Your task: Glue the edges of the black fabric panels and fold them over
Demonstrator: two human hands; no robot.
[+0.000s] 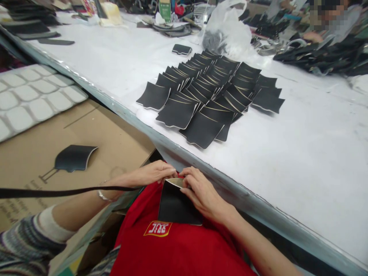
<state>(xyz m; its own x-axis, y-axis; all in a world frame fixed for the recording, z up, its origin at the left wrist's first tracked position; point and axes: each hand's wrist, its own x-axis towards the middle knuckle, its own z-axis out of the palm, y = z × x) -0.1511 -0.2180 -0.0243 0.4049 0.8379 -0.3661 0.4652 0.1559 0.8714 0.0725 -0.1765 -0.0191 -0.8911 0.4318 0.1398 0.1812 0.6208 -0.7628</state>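
Observation:
A black leather piece with a pale inner side rests against the red apron in front of me. Its top edge bows open, showing the light lining. My right hand is closed on the upper right edge, thumb on the black face and fingers bent over the top. My left hand has its fingers drawn together at the upper left corner of the same piece; the fingertips are partly hidden. Beyond my hands, overlapping rows of similar black leather pieces lie on the white table.
To the left, another black piece lies on cardboard, near a sheet of pale rounded pads. A small black item and a plastic bag are behind the rows. Another person's hand shows far right. A black strap crosses my left forearm.

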